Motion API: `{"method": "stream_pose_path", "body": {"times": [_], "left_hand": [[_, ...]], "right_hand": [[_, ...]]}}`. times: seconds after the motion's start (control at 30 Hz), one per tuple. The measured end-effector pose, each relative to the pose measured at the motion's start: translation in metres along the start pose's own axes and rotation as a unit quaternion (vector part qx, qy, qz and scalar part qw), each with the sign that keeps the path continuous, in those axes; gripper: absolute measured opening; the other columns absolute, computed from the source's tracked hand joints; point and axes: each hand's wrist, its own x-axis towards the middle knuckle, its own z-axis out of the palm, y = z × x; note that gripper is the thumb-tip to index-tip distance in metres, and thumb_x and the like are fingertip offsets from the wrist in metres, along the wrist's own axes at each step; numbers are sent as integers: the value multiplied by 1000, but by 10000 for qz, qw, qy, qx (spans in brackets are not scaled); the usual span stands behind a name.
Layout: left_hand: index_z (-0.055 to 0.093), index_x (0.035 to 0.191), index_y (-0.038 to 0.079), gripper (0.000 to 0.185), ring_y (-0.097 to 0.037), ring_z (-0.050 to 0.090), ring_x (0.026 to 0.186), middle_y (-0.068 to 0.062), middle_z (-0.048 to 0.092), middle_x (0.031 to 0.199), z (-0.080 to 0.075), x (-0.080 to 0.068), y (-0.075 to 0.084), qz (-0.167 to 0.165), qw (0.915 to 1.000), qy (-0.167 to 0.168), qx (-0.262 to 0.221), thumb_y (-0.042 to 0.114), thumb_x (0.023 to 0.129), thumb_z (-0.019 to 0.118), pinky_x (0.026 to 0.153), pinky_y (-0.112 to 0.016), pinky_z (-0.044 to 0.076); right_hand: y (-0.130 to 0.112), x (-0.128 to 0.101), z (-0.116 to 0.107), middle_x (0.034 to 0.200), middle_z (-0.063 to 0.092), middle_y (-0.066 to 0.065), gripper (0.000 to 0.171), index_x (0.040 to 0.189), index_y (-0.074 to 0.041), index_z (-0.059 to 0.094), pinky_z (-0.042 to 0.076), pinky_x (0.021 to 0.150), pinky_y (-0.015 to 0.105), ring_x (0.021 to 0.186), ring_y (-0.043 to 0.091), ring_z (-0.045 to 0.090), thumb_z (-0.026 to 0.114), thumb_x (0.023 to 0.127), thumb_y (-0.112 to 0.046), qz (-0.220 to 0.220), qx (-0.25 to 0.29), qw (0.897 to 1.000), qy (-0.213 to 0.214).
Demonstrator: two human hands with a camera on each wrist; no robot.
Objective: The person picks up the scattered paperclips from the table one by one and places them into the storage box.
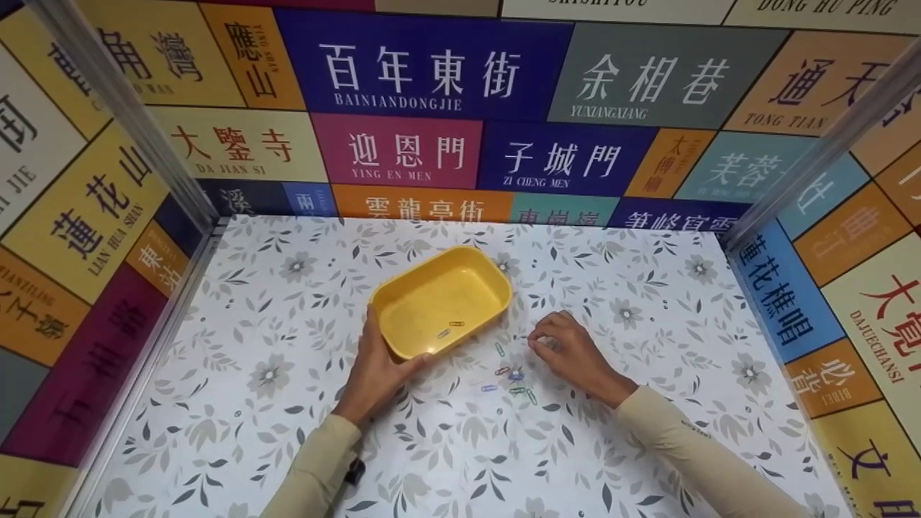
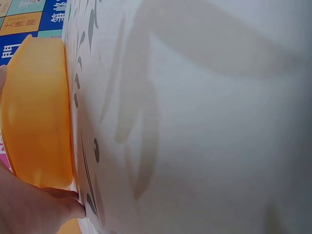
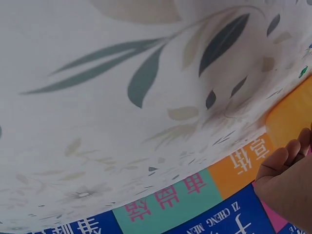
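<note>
We see a yellow plastic tray (image 1: 440, 301) lying on the flower-patterned worktop (image 1: 288, 432), and we place everything else by it. Our left hand (image 1: 379, 370) grips the tray's near-left corner, thumb along the near rim, fingers curled on the outer wall. Two paper clips (image 1: 450, 329) lie inside the tray, near its front wall. A loose scatter of coloured paper clips (image 1: 511, 378) lies on the worktop just in front of the tray's right end. Our right hand (image 1: 572, 352) sits to the right of the tray, close by that scatter, fingers bunched together at the tips; whether they pinch a clip we cannot tell. We judge the clips light, thin, stiff and a little slippery on the smooth cloth, best taken one at a time by fingertip pinch across the wire loops. The tray looks light and rigid, so holding its corner should steady it
</note>
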Motion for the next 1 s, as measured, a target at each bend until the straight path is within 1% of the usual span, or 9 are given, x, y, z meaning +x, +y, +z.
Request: {"method": "stream_pose_path", "body": {"times": [0.2,0.3,0.37,0.43,0.53,0.57,0.73,0.93,1.0], "left_hand": [[-5,178,19,140,-34,22,167,-15,16,183,-1,0,-1,-26,10000,-25,-29,45,84,96,136,-51,17],[-3,178,20,141,-32,24,166,-13,20,182,-1,0,-2,47,10000,13,-71,48,82,97,136,-50,19],[-1,178,20,141,-32,26,166,-12,22,181,-1,0,-2,110,9999,43,-102,48,82,97,136,-50,20],[1,178,17,141,-33,30,164,-14,25,180,-1,0,-3,236,9996,80,-156,44,81,99,135,-51,22],[1,177,14,139,-34,31,163,-17,27,178,0,0,-4,342,9992,89,-179,40,82,99,135,-52,23],[1,177,13,139,-35,31,163,-17,27,178,0,0,-5,354,9992,83,-177,39,82,99,135,-52,23],[-5,178,18,140,-33,23,167,-15,19,182,1,0,-3,67,10000,-21,-33,42,84,97,136,-51,19],[-4,178,19,141,-32,24,167,-14,20,182,0,1,-1,62,10000,3,-34,44,83,97,136,-51,19],[-5,178,18,142,-32,23,167,-14,18,182,0,1,-1,25,10000,-9,2,47,84,97,136,-51,18]], "right_hand": [[-4,10,2,99,71,3,8,94,-4,83,53,91,38,101,24,62,82,93,4,-309,73,9995,38],[-7,16,5,99,71,3,10,92,-5,82,51,106,45,102,25,63,82,92,5,-467,32,9989,25],[-10,20,7,99,71,3,10,92,-6,82,51,108,48,102,25,63,82,93,4,-512,-3,9987,-44],[-13,24,8,100,71,2,10,92,-7,81,52,107,47,104,24,63,81,94,3,-523,-63,9985,-137],[-17,28,7,102,70,1,7,95,-7,82,55,96,42,105,22,62,81,97,0,-466,-123,9985,-258],[-19,30,7,103,70,1,7,96,-7,83,55,96,41,106,22,61,81,97,-1,-425,-131,9986,-300],[-25,37,5,107,68,-1,5,101,-6,83,54,99,41,109,19,60,79,100,-3,-303,-63,9983,-494],[-30,47,6,111,71,-3,8,104,-13,84,56,99,42,108,18,61,81,101,-7,-386,-62,9979,-511],[-33,51,7,112,72,-3,8,104,-13,85,57,98,42,107,18,60,82,100,-7,-391,-117,9978,-524]]}}
